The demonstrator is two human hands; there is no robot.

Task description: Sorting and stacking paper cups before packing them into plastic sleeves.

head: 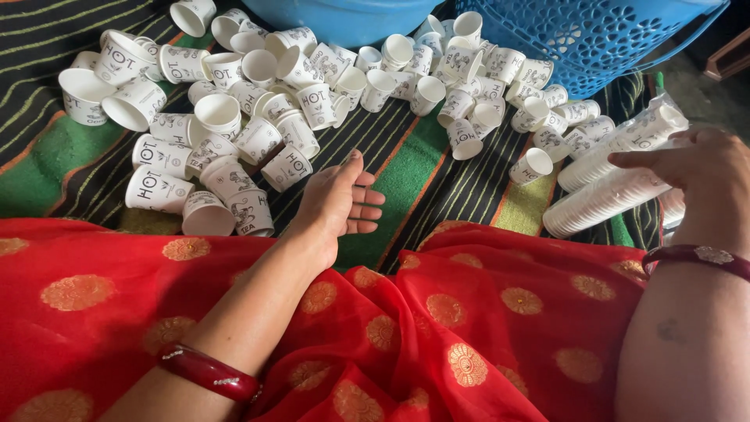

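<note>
Many loose white paper cups (258, 94) with dark print lie scattered on a striped mat (406, 168). My left hand (336, 205) hovers palm-in over the mat, fingers loosely apart, holding nothing, just right of the nearest cups (287, 167). My right hand (699, 168) rests on long stacks of nested white cups in clear plastic sleeves (605, 184) at the right, fingers laid over their top end. Both wrists wear dark red bangles.
A blue plastic tub (344, 19) and a blue lattice basket (594, 35) stand at the back. Red cloth with gold round motifs (437, 328) covers my lap across the foreground. A few small cups (531, 166) lie near the sleeved stacks.
</note>
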